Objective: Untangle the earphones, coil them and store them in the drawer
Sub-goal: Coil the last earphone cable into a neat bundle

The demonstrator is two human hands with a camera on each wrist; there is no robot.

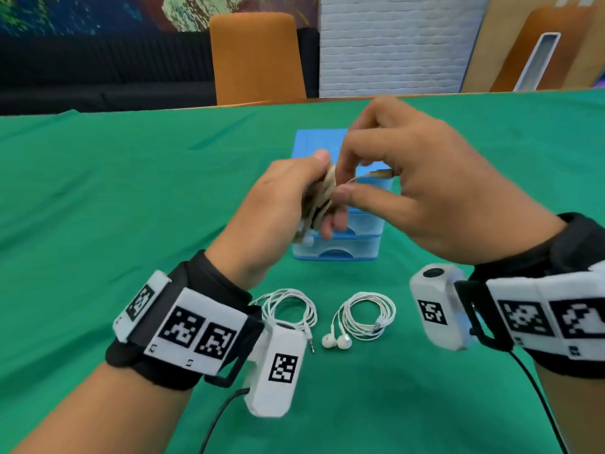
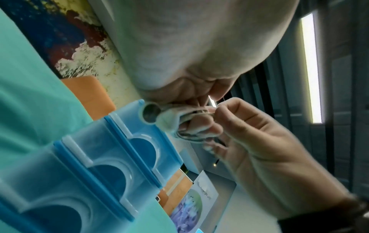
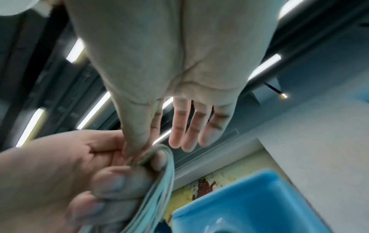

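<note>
My left hand [image 1: 314,191] grips a bundle of white earphone cable [image 1: 319,204] looped round its fingers, held in the air in front of the blue drawer unit [image 1: 340,252]. An earbud [image 2: 149,112] sticks out of the bundle's lower end. My right hand [image 1: 342,185] pinches a strand of this cable between thumb and forefinger, right beside the bundle; its other fingers [image 3: 187,126] are spread straight. In the right wrist view the loops [image 3: 164,181] run over the left fingers [image 3: 119,184]. The unit's drawers [image 2: 111,159] all look pushed in.
Two more white earphones lie coiled on the green cloth near me: one [image 1: 309,311] partly under my left wrist camera, the other [image 1: 389,309] to its right with its earbuds [image 1: 337,340] at the front. An orange chair [image 1: 258,57] stands beyond the table's far edge.
</note>
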